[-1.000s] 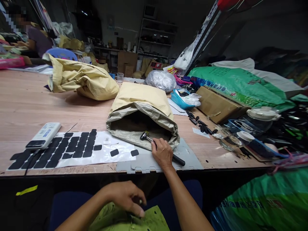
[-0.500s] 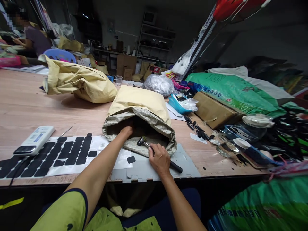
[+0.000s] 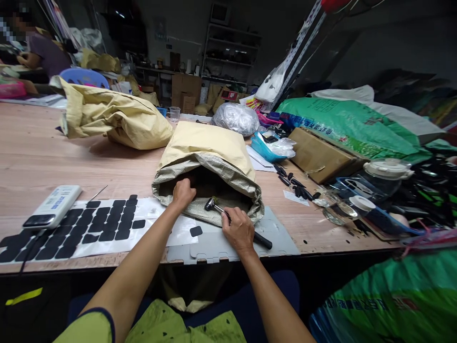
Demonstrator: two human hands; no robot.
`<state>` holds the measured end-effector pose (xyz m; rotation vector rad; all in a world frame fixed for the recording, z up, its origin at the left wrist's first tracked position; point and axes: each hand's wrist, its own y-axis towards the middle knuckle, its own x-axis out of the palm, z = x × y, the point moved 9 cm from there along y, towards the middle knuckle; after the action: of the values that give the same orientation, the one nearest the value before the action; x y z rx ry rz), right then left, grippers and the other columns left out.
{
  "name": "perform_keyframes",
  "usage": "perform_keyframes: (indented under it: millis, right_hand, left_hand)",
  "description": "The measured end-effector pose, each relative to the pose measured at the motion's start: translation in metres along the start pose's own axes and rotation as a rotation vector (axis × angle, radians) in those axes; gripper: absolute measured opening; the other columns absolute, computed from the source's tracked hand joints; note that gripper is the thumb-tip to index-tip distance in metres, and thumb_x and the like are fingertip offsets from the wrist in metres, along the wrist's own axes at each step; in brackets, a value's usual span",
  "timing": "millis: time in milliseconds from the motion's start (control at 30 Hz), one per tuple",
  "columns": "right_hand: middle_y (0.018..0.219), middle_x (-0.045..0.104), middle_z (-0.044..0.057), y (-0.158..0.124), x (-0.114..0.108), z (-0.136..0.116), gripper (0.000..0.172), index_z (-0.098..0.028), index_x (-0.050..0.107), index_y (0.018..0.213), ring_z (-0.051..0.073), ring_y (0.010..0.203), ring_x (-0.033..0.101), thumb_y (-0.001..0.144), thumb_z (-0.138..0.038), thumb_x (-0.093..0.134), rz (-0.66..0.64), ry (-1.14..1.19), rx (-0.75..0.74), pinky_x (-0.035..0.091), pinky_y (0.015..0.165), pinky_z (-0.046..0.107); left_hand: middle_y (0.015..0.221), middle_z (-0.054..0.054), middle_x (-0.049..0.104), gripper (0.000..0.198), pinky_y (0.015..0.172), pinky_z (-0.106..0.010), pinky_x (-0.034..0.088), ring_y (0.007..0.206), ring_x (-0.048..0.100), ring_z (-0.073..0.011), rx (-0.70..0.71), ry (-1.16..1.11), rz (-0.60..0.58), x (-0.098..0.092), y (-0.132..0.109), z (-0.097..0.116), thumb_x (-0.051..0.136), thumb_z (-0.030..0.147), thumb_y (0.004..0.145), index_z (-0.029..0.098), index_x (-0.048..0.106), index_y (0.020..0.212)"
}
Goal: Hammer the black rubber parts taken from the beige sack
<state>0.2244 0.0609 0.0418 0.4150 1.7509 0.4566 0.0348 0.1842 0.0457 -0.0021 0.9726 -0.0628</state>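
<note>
A tan paper sack [image 3: 210,138] with a grey woven lining lies on the table, its mouth gaping toward me. Just inside that mouth is my left hand [image 3: 183,194], its fingers curled; anything they hold is hidden. My right hand [image 3: 238,229] is wrapped round a small hammer [image 3: 263,239] with a black grip and a shiny metal head. The hammer head rests by the lower lip of the sack, next to a small yellowish-green bit. Under the sack's front lies a grey sheet [image 3: 214,250], with a loose black rounded square pad [image 3: 196,231] to its left.
Black pads on white backing [image 3: 110,221] and a white device [image 3: 53,207] lie to the left. Behind stands another tan sack [image 3: 117,114]. To the right are black pieces [image 3: 294,183], a cardboard box [image 3: 323,155] and clear jars [image 3: 385,174]. A person [image 3: 46,52] sits far left.
My left hand has drawn back from deeper in the sack toward its mouth, so more of it shows. My right hand still holds the hammer in about the same place.
</note>
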Motion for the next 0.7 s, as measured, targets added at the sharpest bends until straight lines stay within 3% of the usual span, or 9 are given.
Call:
perform_keyframes:
  millis: [100, 267, 433, 567, 700]
  right_hand:
    - [0.087, 0.064, 0.005, 0.0, -0.001, 0.002, 0.022, -0.02, 0.068, 0.099, 0.018, 0.08, 0.052, 0.094, -0.028, 0.048, 0.02, 0.014, 0.009, 0.035, 0.075, 0.029]
    - [0.089, 0.065, 0.006, -0.001, -0.01, 0.009, 0.027, -0.019, 0.067, 0.106, 0.019, 0.082, 0.053, 0.097, -0.029, 0.043, 0.118, -0.023, 0.084, 0.036, 0.074, 0.029]
    - [0.09, 0.067, 0.007, -0.001, -0.014, 0.007, 0.03, -0.018, 0.068, 0.105, 0.018, 0.082, 0.057, 0.097, -0.03, 0.042, 0.125, 0.037, 0.097, 0.039, 0.074, 0.028]
    - [0.099, 0.07, 0.008, -0.014, -0.032, 0.006, 0.034, -0.02, 0.068, 0.11, 0.019, 0.09, 0.062, 0.097, -0.034, 0.041, 0.148, 0.22, 0.182, 0.044, 0.078, 0.029]
    - [0.112, 0.071, 0.009, -0.032, -0.042, -0.001, 0.036, -0.021, 0.066, 0.117, 0.021, 0.101, 0.065, 0.095, -0.036, 0.044, 0.025, 0.492, 0.237, 0.051, 0.087, 0.033]
  left_hand:
    - [0.095, -0.006, 0.071, 0.029, 0.078, -0.028, 0.051, 0.087, 0.065, -0.0201, 0.144, -0.182, 0.044, -0.013, -0.037, 0.002, 0.063, 0.02, 0.076, 0.017, 0.07, 0.104]
    - [0.086, -0.003, 0.068, 0.023, 0.076, -0.029, 0.047, 0.082, 0.059, -0.0179, 0.333, -0.251, -0.104, 0.005, -0.086, 0.001, 0.067, 0.019, 0.074, 0.018, 0.074, 0.096]
    - [0.081, -0.003, 0.062, 0.023, 0.08, -0.032, 0.042, 0.085, 0.053, -0.0197, 0.43, -0.151, -0.047, 0.015, -0.096, 0.002, 0.067, 0.02, 0.076, 0.02, 0.075, 0.097]
    - [0.081, -0.002, 0.063, 0.022, 0.081, -0.032, 0.04, 0.084, 0.052, -0.019, 0.49, -0.136, -0.082, 0.019, -0.099, 0.005, 0.068, 0.02, 0.074, 0.023, 0.075, 0.094]
    - [0.087, -0.001, 0.067, 0.02, 0.085, -0.034, 0.037, 0.086, 0.053, -0.0191, 0.556, -0.109, -0.09, 0.019, -0.104, 0.009, 0.07, 0.023, 0.073, 0.023, 0.075, 0.092]
